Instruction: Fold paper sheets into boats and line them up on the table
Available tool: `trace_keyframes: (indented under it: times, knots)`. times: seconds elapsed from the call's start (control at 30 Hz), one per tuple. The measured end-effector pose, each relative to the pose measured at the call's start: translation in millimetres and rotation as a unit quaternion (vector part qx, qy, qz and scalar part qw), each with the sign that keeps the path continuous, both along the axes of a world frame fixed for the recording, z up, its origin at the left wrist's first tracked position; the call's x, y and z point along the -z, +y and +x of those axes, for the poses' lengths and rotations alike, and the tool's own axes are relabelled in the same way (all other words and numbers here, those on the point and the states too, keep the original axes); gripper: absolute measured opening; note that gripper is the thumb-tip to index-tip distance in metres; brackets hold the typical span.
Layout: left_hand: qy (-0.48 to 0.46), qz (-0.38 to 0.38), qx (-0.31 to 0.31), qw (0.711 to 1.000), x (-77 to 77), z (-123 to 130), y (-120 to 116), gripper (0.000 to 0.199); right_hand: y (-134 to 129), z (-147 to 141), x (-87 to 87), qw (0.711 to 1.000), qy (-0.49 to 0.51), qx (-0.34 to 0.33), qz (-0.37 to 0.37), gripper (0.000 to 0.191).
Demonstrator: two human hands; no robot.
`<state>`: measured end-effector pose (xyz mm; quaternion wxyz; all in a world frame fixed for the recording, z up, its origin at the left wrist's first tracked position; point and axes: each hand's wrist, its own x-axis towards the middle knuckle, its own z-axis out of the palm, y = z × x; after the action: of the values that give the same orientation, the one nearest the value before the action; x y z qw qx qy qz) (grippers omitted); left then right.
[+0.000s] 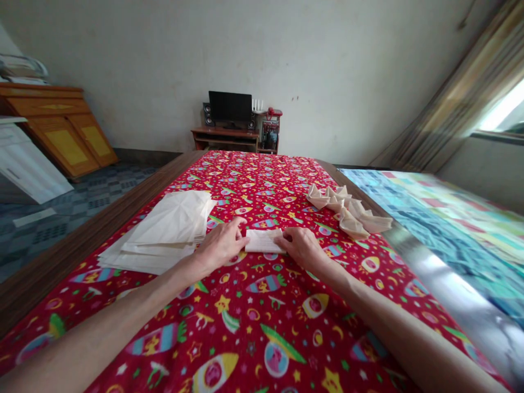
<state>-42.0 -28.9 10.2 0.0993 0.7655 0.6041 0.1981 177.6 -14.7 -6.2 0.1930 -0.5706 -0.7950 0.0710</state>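
Note:
A small folded white sheet of paper (264,241) lies flat on the red patterned cloth, a narrow rectangle with lines running along it. My left hand (223,241) is at its left end, thumb at the edge and fingers curled in. At the right end, my right hand (303,246) pinches the paper between thumb and bent fingers. Beside my left hand rests a stack of creased off-white paper sheets (167,221). Several folded, pointed paper pieces (354,218) sit beyond my right hand, near the table's right side.
The red cloth (266,305) with rockets and stars covers most of the wooden table (41,256). A bed with a blue and multicoloured cover (409,218) stands to the right. Against the far wall is a desk with a monitor (230,107). A wooden cabinet (61,131) stands at left.

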Motion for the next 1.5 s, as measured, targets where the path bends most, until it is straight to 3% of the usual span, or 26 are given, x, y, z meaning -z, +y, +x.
trace_keyframes:
  times: [0.1, 0.17, 0.23, 0.3, 0.47, 0.97, 1.5]
  knots:
    - [0.019, 0.117, 0.031, 0.992, -0.3, 3.4, -8.0, 0.036, 0.8, -0.8, -1.2, 1.000, -0.006, 0.002, -0.005, 0.028]
    - [0.039, 0.179, 0.108, 0.977, 1.4, 9.7, -17.3, 0.036, 0.4, -0.5, -1.5, 1.000, -0.005, -0.004, 0.000, 0.028]
    - [0.072, 0.176, 0.199, 0.961, 5.7, 16.8, -27.1, 0.040, -0.5, 0.2, -1.3, 1.000, -0.003, -0.013, 0.009, 0.030]
    - [0.109, 0.148, 0.243, 0.952, 11.6, 22.1, -34.9, 0.044, -1.4, 0.8, -0.7, 1.000, -0.001, -0.020, 0.022, 0.030]
    - [0.134, 0.109, 0.240, 0.955, 20.9, 23.6, -40.7, 0.048, -3.0, 0.1, -1.5, 0.999, -0.005, -0.019, 0.037, 0.029]
    - [0.153, 0.099, 0.237, 0.954, 20.0, 21.1, -41.8, 0.048, 0.5, 2.3, 5.5, 0.997, -0.038, -0.025, 0.060, 0.028]
    - [0.156, 0.102, 0.239, 0.953, 20.4, 22.2, -41.5, 0.046, -2.7, -0.4, -3.7, 0.999, -0.038, -0.022, 0.032, 0.027]
